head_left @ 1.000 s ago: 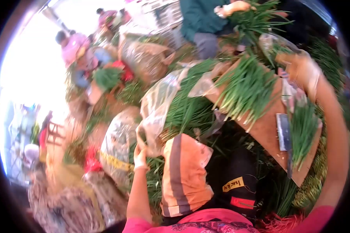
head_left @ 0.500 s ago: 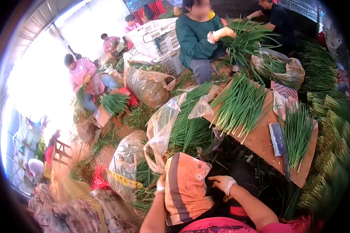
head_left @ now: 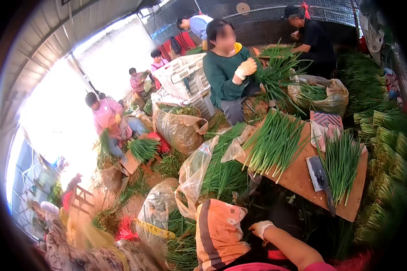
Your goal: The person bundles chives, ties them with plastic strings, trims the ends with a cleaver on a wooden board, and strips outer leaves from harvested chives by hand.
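Note:
My right hand (head_left: 261,229), with a white covering at the wrist, is low in the middle of the view. Its fingers are apart and partly bent, with nothing seen in them. Just left of it is an orange patterned cloth (head_left: 219,230) with a dark stripe, over my lap. My left hand is not in view. Ahead of my right hand, a brown board (head_left: 298,184) carries a bundle of long green stalks with pale ends (head_left: 276,144). A second green bundle (head_left: 343,165) and a cleaver (head_left: 317,174) with a dark handle lie toward the board's right side.
More greens (head_left: 226,174) lie in an opened plastic bag (head_left: 195,165) left of the board. Stacked bundles (head_left: 386,176) line the right. Ahead, a person in green (head_left: 221,77) handles greens beside a full bag (head_left: 332,97). White crates (head_left: 183,77) and several other people are farther back.
The view has tilted up, so the scene sits lower. My left hand, earlier at the cloth's left edge, has gone from sight. My right hand remains beside the cloth, its fingers more bent.

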The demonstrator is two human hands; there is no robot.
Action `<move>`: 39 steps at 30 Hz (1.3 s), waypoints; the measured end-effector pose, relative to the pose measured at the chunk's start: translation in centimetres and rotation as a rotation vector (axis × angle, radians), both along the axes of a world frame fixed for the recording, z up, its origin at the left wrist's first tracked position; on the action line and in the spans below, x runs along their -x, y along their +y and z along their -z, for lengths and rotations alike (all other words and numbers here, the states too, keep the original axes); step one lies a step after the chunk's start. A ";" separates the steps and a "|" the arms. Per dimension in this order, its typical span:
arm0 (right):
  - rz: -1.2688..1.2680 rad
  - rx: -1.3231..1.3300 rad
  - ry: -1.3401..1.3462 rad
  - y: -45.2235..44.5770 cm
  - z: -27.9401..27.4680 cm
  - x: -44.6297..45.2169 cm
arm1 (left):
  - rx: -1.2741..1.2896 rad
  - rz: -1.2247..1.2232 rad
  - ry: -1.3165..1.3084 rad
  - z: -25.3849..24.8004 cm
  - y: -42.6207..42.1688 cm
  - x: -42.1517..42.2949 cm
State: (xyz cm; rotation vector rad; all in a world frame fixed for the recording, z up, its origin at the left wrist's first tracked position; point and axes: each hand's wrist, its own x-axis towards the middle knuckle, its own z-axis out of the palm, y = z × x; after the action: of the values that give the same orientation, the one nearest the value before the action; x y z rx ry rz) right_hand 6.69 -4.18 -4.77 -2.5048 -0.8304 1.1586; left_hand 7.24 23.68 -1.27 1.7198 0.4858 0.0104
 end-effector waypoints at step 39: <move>0.606 -0.613 -0.181 13.7 2.5 -15.9 | 0.219 -0.035 0.519 5.2 13.1 -11.6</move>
State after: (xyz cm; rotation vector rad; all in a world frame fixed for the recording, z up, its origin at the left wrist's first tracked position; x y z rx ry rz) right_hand 22.54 9.48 -7.31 -2.1123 -0.3324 0.3983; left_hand 18.80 36.79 -6.51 1.4895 0.8642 -0.4577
